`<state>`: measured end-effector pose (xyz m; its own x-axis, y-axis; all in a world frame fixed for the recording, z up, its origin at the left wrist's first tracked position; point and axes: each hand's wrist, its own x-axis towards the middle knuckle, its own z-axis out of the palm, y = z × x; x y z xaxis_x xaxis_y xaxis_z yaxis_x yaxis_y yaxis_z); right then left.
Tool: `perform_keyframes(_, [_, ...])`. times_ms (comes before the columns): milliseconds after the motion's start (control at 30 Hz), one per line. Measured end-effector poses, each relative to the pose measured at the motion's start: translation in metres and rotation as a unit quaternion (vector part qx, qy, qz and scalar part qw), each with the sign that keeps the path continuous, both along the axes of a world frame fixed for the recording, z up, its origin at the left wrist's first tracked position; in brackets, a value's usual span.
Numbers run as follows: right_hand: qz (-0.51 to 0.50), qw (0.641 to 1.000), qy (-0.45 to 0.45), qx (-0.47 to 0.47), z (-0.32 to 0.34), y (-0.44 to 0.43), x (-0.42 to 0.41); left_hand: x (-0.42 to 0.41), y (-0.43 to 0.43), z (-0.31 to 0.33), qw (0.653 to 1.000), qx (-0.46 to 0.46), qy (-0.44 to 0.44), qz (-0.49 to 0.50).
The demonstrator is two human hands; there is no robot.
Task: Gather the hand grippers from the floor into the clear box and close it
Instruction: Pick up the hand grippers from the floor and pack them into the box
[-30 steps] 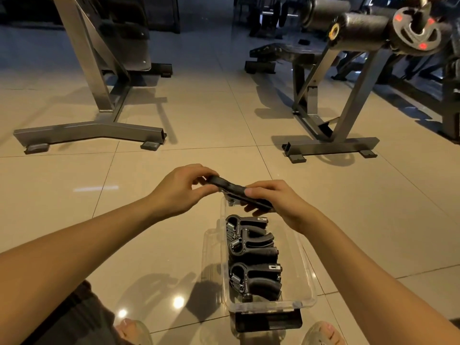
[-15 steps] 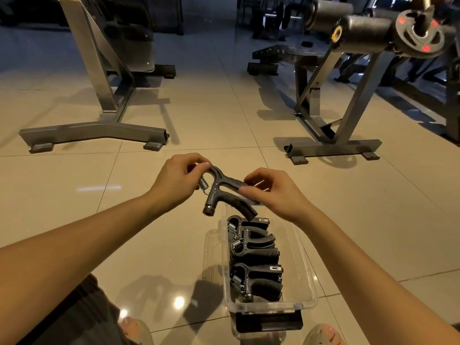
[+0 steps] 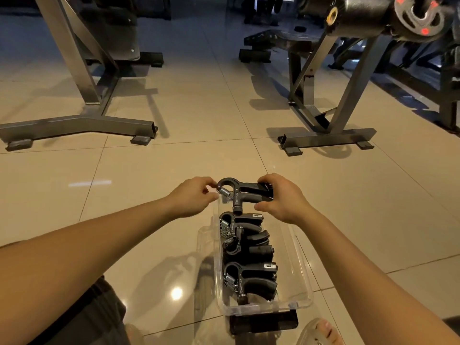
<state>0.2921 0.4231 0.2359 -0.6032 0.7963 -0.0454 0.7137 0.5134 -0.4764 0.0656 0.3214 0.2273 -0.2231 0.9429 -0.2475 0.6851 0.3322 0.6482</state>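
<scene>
Two hands share one hand gripper point(image 3: 242, 192), held roughly level just above the far end of the clear box point(image 3: 302, 270): the left hand point(image 3: 191, 197) pinches its looped spring end with the fingertips, and the right hand point(image 3: 281, 200) curls fingers and thumb round the handle end. The stored grippers point(image 3: 246, 245), three or so, lie in a row filling the box's near and middle parts. The free space at the far end looks tight, so the likely trouble is a poor fit: the downward-pointing stem could catch on the neighbouring handle or the rim, leaving the piece standing proud and keeping the box from closing. The light pinch by the spring could also slip
</scene>
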Motion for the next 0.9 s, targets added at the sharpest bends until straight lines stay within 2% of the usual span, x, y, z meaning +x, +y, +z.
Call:
perform_keyframes(67, [-0.025, 0.999, -0.021, -0.017, -0.018, 0.009, 0.004, 0.001, 0.0, -0.022, 0.975, -0.057, 0.183, -0.115])
perform_keyframes(100, [-0.033, 0.999, -0.032, -0.027, -0.028, 0.012, 0.004, 0.001, 0.0, -0.033, 0.957, -0.077, 0.234, -0.153])
perform_keyframes(167, [-0.039, 0.997, -0.055, -0.041, -0.048, 0.017, 0.003, 0.0, 0.001, -0.051, 0.935, -0.095, 0.28, -0.195])
perform_keyframes(300, [-0.049, 0.992, -0.087, -0.073, -0.092, 0.021, -0.002, 0.002, 0.003, -0.08, 0.933, -0.102, 0.273, -0.211])
perform_keyframes(433, [-0.044, 0.989, -0.128, -0.057, -0.128, 0.028, -0.007, 0.007, 0.001, -0.103, 0.924, -0.103, 0.281, -0.238])
perform_keyframes(900, [-0.01, 0.993, -0.112, -0.029, -0.174, 0.043, -0.026, 0.005, 0.005, -0.112, 0.937, -0.078, 0.255, -0.226])
